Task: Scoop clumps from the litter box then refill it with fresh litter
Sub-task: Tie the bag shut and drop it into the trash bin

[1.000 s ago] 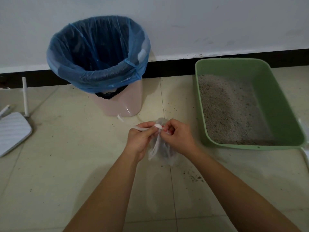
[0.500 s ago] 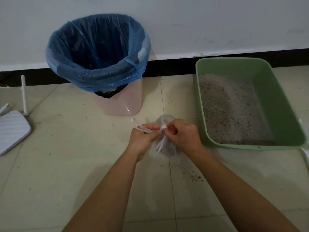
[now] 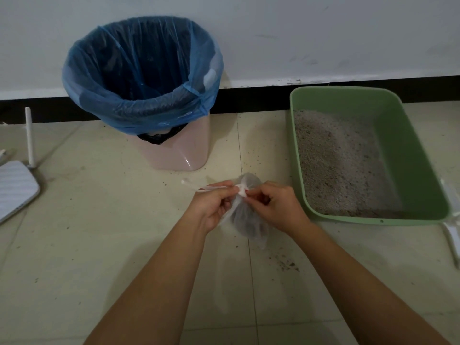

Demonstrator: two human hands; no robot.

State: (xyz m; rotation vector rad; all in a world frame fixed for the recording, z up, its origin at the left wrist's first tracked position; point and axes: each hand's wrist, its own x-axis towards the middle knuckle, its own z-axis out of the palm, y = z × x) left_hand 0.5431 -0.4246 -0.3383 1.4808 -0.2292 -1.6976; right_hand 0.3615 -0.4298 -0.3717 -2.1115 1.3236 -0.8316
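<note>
Bag [image 3: 249, 220] hangs beneath both grips (knot pinched).

Both bare forearms reaching forward and converging, left hand [image 3: 211, 207] and right hand [image 3: 276, 207] close together at centre, fingers curled, fingertips of each pinching a bag [image 3: 246, 220] knot between them

Soft, dim indoor light, fairly even, with a cool grey cast on the wall [image 3: 323, 33]. Both forearms throw faint, diffuse shadows on the pale floor tiles [image 3: 74, 245] near the viewer. A small glare spot sits low on the pink bin [image 3: 186, 160] (its blue liner [image 3: 139, 70] shines slightly too). Wide-angle bending curves the baseboard [image 3: 249, 100]; detail is slightly soft overall.
</note>
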